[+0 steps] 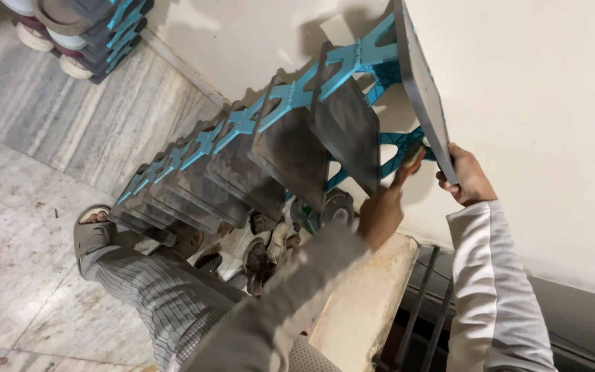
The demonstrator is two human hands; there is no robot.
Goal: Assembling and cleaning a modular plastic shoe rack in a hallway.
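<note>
No packages, labels, signs or screens show anywhere in this view.

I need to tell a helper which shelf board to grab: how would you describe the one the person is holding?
Start at the cream wall and the tall rack with a turquoise frame leaning along it. Follow its row of dark grey boards to the end nearest the camera: the board there is seen almost edge-on. Unlike its neighbours, the right hand grips its lower edge while the left hand works beside it.
</note>
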